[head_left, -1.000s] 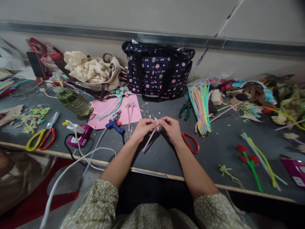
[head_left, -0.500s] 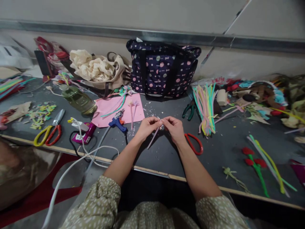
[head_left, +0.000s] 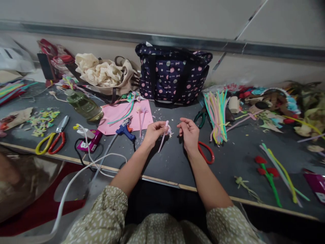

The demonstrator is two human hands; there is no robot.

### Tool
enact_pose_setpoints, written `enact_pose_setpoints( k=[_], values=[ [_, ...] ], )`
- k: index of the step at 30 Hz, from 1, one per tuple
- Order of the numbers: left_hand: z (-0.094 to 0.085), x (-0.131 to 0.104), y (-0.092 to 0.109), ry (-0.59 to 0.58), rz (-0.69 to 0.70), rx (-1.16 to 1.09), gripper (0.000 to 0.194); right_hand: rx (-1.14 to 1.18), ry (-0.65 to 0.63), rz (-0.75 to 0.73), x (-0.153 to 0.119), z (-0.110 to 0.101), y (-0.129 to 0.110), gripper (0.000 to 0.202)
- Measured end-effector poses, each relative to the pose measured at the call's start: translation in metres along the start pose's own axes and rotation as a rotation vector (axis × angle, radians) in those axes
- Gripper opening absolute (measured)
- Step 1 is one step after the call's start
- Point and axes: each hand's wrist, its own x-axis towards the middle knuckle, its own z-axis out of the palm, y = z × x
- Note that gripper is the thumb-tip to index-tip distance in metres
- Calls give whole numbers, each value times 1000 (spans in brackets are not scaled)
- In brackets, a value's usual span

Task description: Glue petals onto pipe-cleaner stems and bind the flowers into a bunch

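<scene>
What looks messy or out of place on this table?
Mostly scraps: yellow-green clippings lie loose beside the scissors with yellow and red handles, and pale crumbs litter the table before the navy bag. Nothing looks clearly damaged.

From the person's head, the one camera looked forward and down over the near edge of the table point(head_left: 228, 173), close enough to catch both sleeves point(head_left: 108, 210) at the bottom, the left hand point(head_left: 155, 134) and right hand point(head_left: 190, 135) centrally, and the wall point(head_left: 177, 18) on the far side.
</scene>
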Motion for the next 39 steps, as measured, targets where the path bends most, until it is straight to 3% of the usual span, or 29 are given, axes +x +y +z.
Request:
enact_pose_setpoints(
  k=[7,10,13,17,22,26,30,32,35,39],
  values=[
    [-5,9,-3,83,119,14,35,-34,-53,-34,-3,1,4,34],
    [-1,5,4,103,108,-32,33,-93,-52,-95,-4,1,6,38],
    [9,-16,17,97,141,-94,34,-166,-70,-155,-7,2,5,35],
    [11,-62,34,97,231,-154,37,-293,-161,-236,-15,15,1,24],
    [-24,-114,44,341,353,-250,39,-534,-522,-339,-40,66,-12,17],
    [-61,-144,53,559,463,-282,37,-856,-673,-432,-64,121,-18,26],
    [-90,-175,60,736,542,-213,35,-1164,-698,-424,-81,166,-10,41],
    [-100,-191,61,767,544,-188,34,-1247,-678,-407,-85,180,-4,46],
    [-113,-214,61,824,588,-184,32,-1296,-672,-362,-87,191,4,52],
    [-126,-238,71,900,683,-132,28,-1288,-694,-349,-88,196,4,44]
  ],
)
